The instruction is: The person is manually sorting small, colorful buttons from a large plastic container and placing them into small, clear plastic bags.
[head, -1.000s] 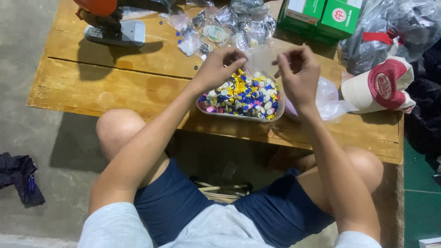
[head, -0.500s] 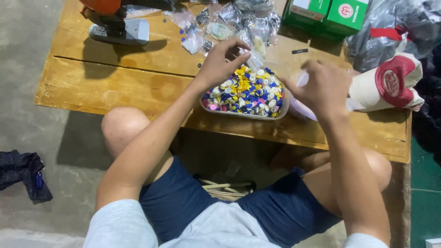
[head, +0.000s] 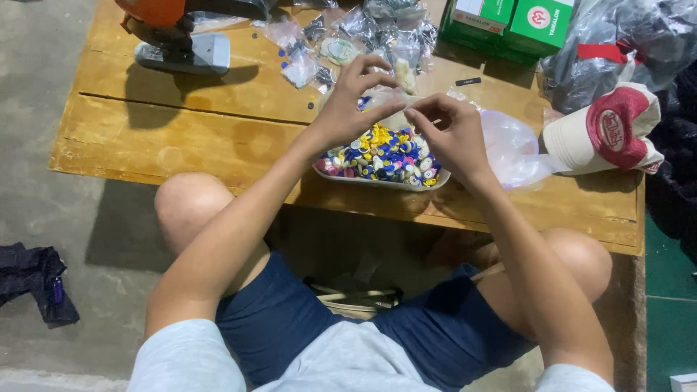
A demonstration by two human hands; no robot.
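Both hands met above the tray [head: 341, 174] of small coloured caps [head: 385, 152], and between them I held one small clear plastic bag [head: 396, 109]. The left hand [head: 348, 109] pinched its upper edge with thumb and fingers curled, and the right hand [head: 454, 134] pinched the other edge with the fingertips pressed together. I judged the bag very light, soft and a little slippery, so it should be taken at the mouth edge with two pinches and not squeezed in the middle. What was inside it I could not tell. The tray lay near the front edge of the wooden table [head: 181, 145]. Behind it lay more small bags [head: 341, 36], to the right a red and cream cap [head: 610, 131] and green boxes [head: 515, 22]. Compared with half a second before, my right hand had come up from the tray's right side and met the left hand, and the bag was now stretched between them.
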